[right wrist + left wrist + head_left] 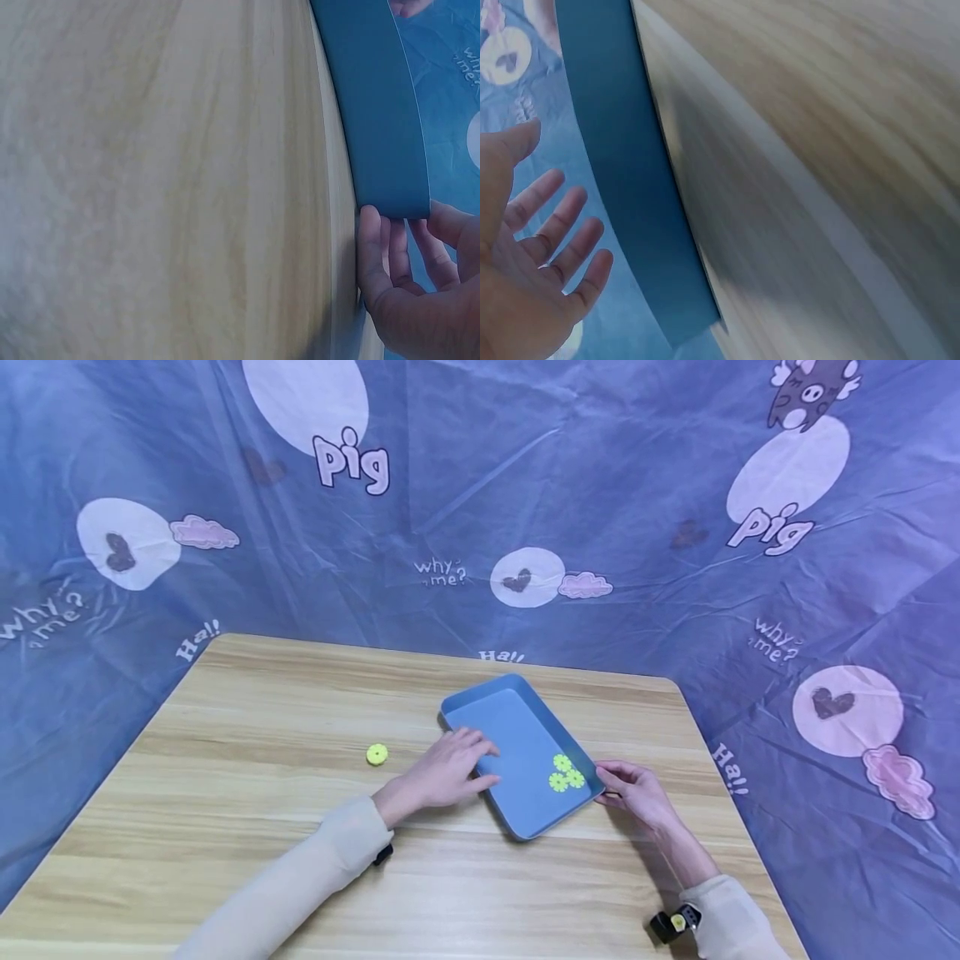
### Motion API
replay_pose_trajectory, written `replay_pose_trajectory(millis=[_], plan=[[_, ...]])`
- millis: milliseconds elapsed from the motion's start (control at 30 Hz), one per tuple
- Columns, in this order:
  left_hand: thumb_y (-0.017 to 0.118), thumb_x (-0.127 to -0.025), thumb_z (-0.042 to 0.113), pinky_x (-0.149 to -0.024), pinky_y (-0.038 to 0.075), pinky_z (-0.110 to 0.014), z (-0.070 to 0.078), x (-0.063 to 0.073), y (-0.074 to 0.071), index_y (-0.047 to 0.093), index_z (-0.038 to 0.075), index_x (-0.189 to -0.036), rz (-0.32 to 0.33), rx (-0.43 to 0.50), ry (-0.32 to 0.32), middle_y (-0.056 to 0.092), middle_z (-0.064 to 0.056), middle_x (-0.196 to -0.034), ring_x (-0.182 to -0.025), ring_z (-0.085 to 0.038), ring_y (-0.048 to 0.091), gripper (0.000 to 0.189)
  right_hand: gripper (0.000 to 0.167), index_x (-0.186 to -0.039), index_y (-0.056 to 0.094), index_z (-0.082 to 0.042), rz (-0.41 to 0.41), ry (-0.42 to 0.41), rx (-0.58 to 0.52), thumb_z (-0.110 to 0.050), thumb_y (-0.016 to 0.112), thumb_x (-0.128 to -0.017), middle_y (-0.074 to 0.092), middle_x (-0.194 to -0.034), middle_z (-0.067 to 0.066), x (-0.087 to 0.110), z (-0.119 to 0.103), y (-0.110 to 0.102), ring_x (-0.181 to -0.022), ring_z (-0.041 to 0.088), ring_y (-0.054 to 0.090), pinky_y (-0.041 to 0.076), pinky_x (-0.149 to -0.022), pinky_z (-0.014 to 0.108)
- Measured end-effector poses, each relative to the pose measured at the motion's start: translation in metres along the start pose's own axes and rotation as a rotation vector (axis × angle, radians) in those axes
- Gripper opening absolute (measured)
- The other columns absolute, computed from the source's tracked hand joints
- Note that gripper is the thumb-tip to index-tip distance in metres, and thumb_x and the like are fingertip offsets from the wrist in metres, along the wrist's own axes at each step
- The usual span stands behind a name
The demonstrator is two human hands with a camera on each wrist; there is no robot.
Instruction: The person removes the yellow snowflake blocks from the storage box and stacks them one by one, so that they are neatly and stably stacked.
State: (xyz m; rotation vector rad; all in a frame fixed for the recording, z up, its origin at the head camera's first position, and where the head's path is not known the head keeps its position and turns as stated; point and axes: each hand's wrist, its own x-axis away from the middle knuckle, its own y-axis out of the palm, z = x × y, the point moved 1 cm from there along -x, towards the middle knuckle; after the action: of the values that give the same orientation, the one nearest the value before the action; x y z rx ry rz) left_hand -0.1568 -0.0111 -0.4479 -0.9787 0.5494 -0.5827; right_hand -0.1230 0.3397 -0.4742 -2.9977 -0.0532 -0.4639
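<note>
A shallow blue rectangular tray (517, 735) lies at a slant on the wooden table. Several flat yellow-green flower-shaped pieces (575, 778) are bunched inside it near its right corner. My right hand (637, 792) grips that corner, the thumb at the rim and the other fingers around the outside; the right wrist view shows the fingertips against the end of the tray wall (382, 112). Over the tray's left side reaches my left hand (450, 767), its fingers spread and relaxed with nothing held. In the left wrist view, the left hand (547, 240) appears beside the tray wall (622, 150).
Another yellow-green flower piece (377, 754) lies on the table (262, 760), left of the tray. Blue printed cloth (450, 485) hangs behind the table and along its sides. Black wrist devices (672, 923) are worn at both sleeves.
</note>
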Motion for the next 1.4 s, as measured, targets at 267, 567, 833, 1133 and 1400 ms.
replay_pose_trajectory(millis=[267,567,833,1133,1400], plan=[[0.064,-0.103,0.047,-0.114,0.047,-0.043,0.016,-0.022,0.016,0.064,0.017,-0.138,-0.081,-0.085,0.041,0.064,-0.002,-0.136,-0.129,-0.022,0.056,0.046,0.021,-0.122,0.072,-0.004,-0.005,0.004,0.005,-0.015,0.066,-0.105,0.073,-0.102,-0.010,-0.002,0.001,-0.002,-0.092,0.005,0.072,0.064,-0.083,0.024],[0.062,-0.104,0.049,-0.115,0.048,-0.042,0.031,-0.045,0.034,0.064,0.019,-0.140,-0.140,-0.178,0.080,0.065,-0.001,-0.136,-0.131,-0.021,0.057,0.047,0.025,-0.125,0.070,-0.001,-0.008,0.012,0.005,-0.014,0.065,-0.105,0.073,-0.102,-0.008,0.000,-0.001,-0.001,-0.092,0.005,0.072,0.064,-0.083,0.023],[0.062,-0.104,0.050,-0.115,0.048,-0.040,0.040,-0.060,0.049,0.062,0.021,-0.141,-0.177,-0.222,0.095,0.064,0.000,-0.135,-0.129,-0.018,0.057,0.048,0.025,-0.125,0.070,-0.001,-0.013,0.009,0.000,-0.014,0.064,-0.105,0.073,-0.100,-0.008,0.001,-0.002,-0.001,-0.091,0.005,0.072,0.064,-0.082,0.022],[0.059,-0.105,0.051,-0.112,0.049,-0.038,0.046,-0.074,0.058,0.062,0.018,-0.140,-0.224,-0.255,0.092,0.064,-0.002,-0.137,-0.128,-0.018,0.056,0.048,0.025,-0.125,0.070,0.000,-0.011,0.006,0.008,-0.014,0.065,-0.105,0.074,-0.100,-0.009,0.001,-0.001,-0.001,-0.091,0.005,0.072,0.064,-0.081,0.023],[0.059,-0.105,0.052,-0.112,0.049,-0.038,0.048,-0.086,0.065,0.062,0.018,-0.138,-0.261,-0.306,0.066,0.062,-0.003,-0.139,-0.129,-0.018,0.054,0.048,0.023,-0.124,0.071,-0.004,-0.016,0.009,0.020,-0.016,0.064,-0.106,0.073,-0.101,-0.010,0.001,-0.001,-0.004,-0.092,0.004,0.072,0.064,-0.083,0.023]])
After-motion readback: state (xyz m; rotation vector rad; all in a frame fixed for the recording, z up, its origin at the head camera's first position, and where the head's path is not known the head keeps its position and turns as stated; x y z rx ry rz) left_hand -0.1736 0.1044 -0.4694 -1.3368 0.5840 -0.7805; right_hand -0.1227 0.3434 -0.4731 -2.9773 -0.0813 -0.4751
